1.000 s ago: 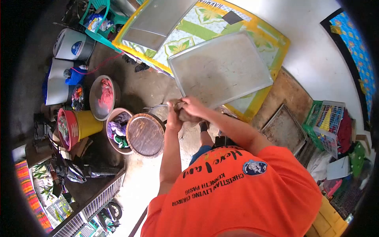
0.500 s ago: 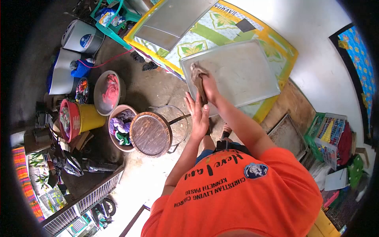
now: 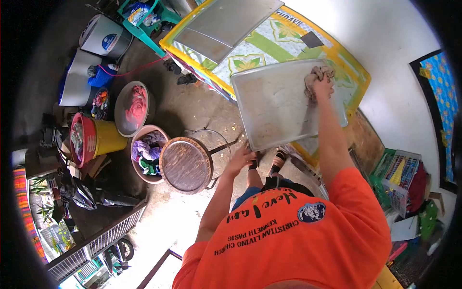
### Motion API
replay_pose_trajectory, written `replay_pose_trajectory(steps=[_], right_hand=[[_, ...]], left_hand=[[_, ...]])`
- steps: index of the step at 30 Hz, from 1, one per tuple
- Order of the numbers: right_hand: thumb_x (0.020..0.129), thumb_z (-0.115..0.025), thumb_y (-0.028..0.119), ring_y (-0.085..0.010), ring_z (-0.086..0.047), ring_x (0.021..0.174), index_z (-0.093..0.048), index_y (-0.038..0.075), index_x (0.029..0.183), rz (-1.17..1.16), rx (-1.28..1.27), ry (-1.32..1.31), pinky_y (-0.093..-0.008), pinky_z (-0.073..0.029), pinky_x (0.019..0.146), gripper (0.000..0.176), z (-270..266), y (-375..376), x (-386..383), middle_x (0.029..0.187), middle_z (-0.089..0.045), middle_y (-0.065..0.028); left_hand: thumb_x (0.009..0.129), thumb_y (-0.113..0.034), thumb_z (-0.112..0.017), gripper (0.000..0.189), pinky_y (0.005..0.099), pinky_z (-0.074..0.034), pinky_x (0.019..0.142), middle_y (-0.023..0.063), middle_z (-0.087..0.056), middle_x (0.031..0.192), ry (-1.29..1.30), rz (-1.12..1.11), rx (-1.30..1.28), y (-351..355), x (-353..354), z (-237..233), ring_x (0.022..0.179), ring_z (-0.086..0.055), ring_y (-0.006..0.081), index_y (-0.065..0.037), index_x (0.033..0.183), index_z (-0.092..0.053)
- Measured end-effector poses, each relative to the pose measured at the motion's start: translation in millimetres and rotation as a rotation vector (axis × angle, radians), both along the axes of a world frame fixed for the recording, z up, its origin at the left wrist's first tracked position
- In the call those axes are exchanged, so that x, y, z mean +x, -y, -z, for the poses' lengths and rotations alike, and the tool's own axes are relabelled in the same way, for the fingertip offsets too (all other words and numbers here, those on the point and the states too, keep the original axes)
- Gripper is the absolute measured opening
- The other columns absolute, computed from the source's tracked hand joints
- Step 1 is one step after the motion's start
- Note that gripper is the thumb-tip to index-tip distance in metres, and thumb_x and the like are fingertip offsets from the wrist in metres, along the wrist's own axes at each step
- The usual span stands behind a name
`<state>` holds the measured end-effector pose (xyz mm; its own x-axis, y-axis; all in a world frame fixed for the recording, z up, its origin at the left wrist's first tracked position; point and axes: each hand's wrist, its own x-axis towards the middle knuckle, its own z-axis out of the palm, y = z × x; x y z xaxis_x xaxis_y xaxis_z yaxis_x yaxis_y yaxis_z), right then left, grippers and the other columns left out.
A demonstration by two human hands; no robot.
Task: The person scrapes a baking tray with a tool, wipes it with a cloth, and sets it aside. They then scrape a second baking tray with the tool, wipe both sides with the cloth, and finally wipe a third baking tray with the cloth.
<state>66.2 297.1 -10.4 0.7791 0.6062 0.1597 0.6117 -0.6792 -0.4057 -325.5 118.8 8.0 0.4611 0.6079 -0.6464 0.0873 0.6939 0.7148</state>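
Observation:
A large metal tray (image 3: 279, 103) lies on the table with the green and white patterned cover (image 3: 269, 45), its near side jutting past the table edge. My right hand (image 3: 323, 88) presses a crumpled brown cloth (image 3: 315, 78) onto the tray's far right part, fingers wrapped over the cloth. At the tray's near left corner is my left hand (image 3: 242, 160), fingers spread and no object visible in it; whether it touches the rim is unclear. A second flat metal tray (image 3: 226, 24) rests farther left on the same table.
A round wooden stool (image 3: 186, 165) stands left of my left hand. Beyond it are basins of clothes (image 3: 149, 129), a yellow bucket (image 3: 108, 137) and a green chair (image 3: 144, 30). Plastic crates (image 3: 402, 168) stand at the right, near the wall.
My right hand has swept the cloth from the tray's left side to its right. My left hand has moved down and nearer the tray's corner. The tray appears lower and turned in view.

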Motion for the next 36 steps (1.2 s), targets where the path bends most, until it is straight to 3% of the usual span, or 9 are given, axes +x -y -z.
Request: replay_pose_trajectory(steps=[5,7,9,12,15,18,22,27,36], right_hand=[[0.085,-0.053,0.031,-0.0373,-0.048,0.101,-0.054,0.003,0.103,-0.381,0.052,-0.022,-0.0507,-0.04,0.083,0.033,29,12,-155,0.106,-0.052,-0.0209],[0.077,-0.06,0.018,-0.0346,-0.053,0.091,-0.06,0.013,0.106,-0.76,0.069,0.046,-0.0465,-0.043,0.079,0.03,4,51,-235,0.094,-0.056,-0.0148],[0.075,-0.06,0.009,-0.0335,-0.055,0.088,-0.064,0.015,0.101,-1.08,0.256,-0.38,-0.0436,-0.045,0.077,0.026,-11,78,-276,0.091,-0.058,-0.0125],[0.074,-0.058,0.002,-0.0315,-0.058,0.084,-0.067,0.016,0.1,-1.194,0.439,-0.421,-0.0406,-0.048,0.071,0.031,-50,82,-284,0.094,-0.06,-0.0111],[0.076,-0.059,0.011,-0.03,-0.057,0.092,-0.065,0.02,0.106,-0.974,0.099,-0.507,-0.0437,-0.047,0.077,0.031,-71,41,-258,0.102,-0.059,-0.0069],[0.078,-0.059,0.017,-0.0264,-0.052,0.1,-0.062,0.025,0.112,-1.165,-0.024,0.005,-0.0476,-0.044,0.079,0.035,-49,21,-248,0.116,-0.055,-0.0011],[0.082,-0.053,0.022,-0.0247,-0.048,0.103,-0.055,0.031,0.122,-1.191,-0.048,0.138,-0.0483,-0.04,0.084,0.041,-19,0,-244,0.124,-0.05,0.0016],[0.084,-0.05,0.019,-0.0256,-0.048,0.103,-0.05,0.033,0.128,-0.887,-0.164,0.23,-0.0473,-0.041,0.083,0.046,-8,-40,-176,0.118,-0.051,0.0007],[0.087,-0.046,0.02,-0.0293,-0.05,0.106,-0.05,0.029,0.128,-0.442,-0.326,0.487,-0.0508,-0.044,0.082,0.042,-5,-35,61,0.116,-0.051,-0.0031]], left_hand=[[0.078,-0.001,-0.057,0.084,0.0258,-0.051,0.064,0.0082,-0.059,0.093,0.075,0.033,-0.054,-8,5,-15,0.074,-0.061,0.0161,-0.015,0.147,-0.011],[0.079,-0.007,-0.059,0.086,0.0269,-0.051,0.067,0.0093,-0.062,0.103,0.091,0.056,-0.051,-10,2,-17,0.076,-0.061,0.0155,-0.009,0.146,-0.006],[0.078,-0.007,-0.06,0.085,0.0262,-0.051,0.065,0.0079,-0.061,0.097,0.063,0.077,-0.079,-11,0,-4,0.073,-0.06,0.0146,-0.007,0.146,-0.008],[0.082,-0.013,-0.061,0.073,0.0258,-0.05,0.06,0.0068,-0.059,0.094,-0.03,0.058,-0.039,-9,-8,22,0.07,-0.059,0.0126,-0.004,0.142,-0.022],[0.087,-0.023,-0.059,0.055,0.0264,-0.049,0.061,0.0098,-0.061,0.094,-0.189,-0.078,0.112,-18,6,1,0.073,-0.059,0.0125,-0.002,0.133,-0.038],[0.088,-0.026,-0.057,0.051,0.0322,-0.05,0.063,0.0122,-0.062,0.096,-0.387,-0.135,0.304,-35,24,11,0.077,-0.061,0.0176,-0.003,0.131,-0.042],[0.088,-0.035,-0.055,0.038,0.0464,-0.045,0.064,0.0271,-0.06,0.081,-0.728,-0.302,0.534,-48,44,54,0.073,-0.058,0.0431,0.0,0.102,-0.053],[0.088,-0.031,-0.056,0.034,0.0469,-0.043,0.056,0.024,-0.058,0.068,-0.841,-0.509,0.684,-45,46,49,0.064,-0.058,0.0422,0.001,0.079,-0.052],[0.087,-0.03,-0.057,0.035,0.0433,-0.044,0.056,0.0206,-0.057,0.063,-0.806,-0.551,0.652,-48,49,42,0.059,-0.057,0.0359,0.003,0.077,-0.054]])
